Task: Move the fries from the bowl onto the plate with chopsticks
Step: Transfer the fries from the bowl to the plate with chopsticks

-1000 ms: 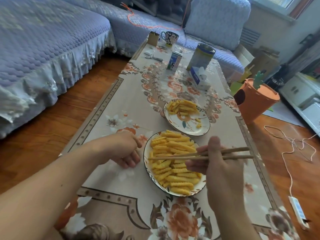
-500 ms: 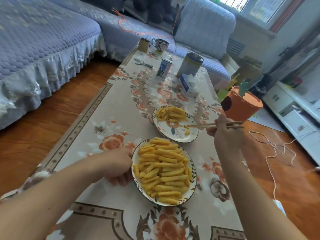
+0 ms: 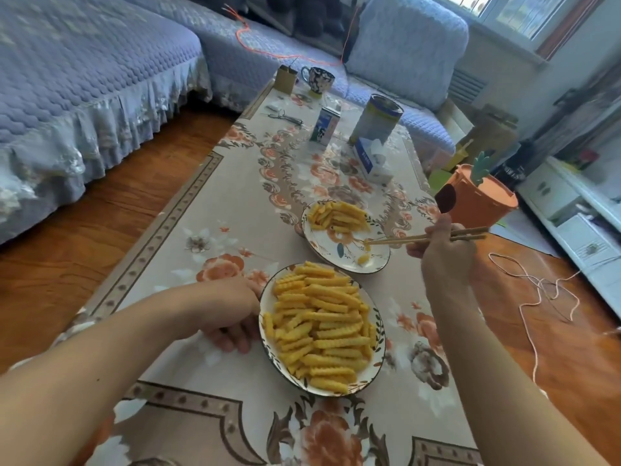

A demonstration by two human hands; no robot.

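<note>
Two dishes sit on the table (image 3: 208, 210) before you. Nearest you, the bowl (image 3: 379, 317) is heaped with crinkle-cut fries (image 3: 319, 327) over most of its surface. Just beyond it and slightly right, the plate (image 3: 339, 253) carries a smaller pile at its far side and one loose fry (image 3: 363, 259) near its front rim.

Your right hand (image 3: 443, 260) grips the chopsticks (image 3: 426, 237), which lie nearly level with their tips over the right part of the plate. A small yellow piece (image 3: 367, 245) sits at the tips; whether it is pinched between them cannot be told.

Your left hand (image 3: 232, 314) rests on the table against the left rim of the bowl, fingers curled under; it touches the rim but does not plainly grasp it.

Farther along the table stand a tissue box (image 3: 371, 161), a tall can (image 3: 378, 119), a small carton (image 3: 325, 125), a mug (image 3: 317, 79) and a small brown box (image 3: 285, 78). A small metal item near the carton is too blurred to identify. An orange bin (image 3: 484, 205) stands on the floor right of the table, just behind your right hand. A pale cord (image 3: 534, 297) trails across the floor at right.
</note>
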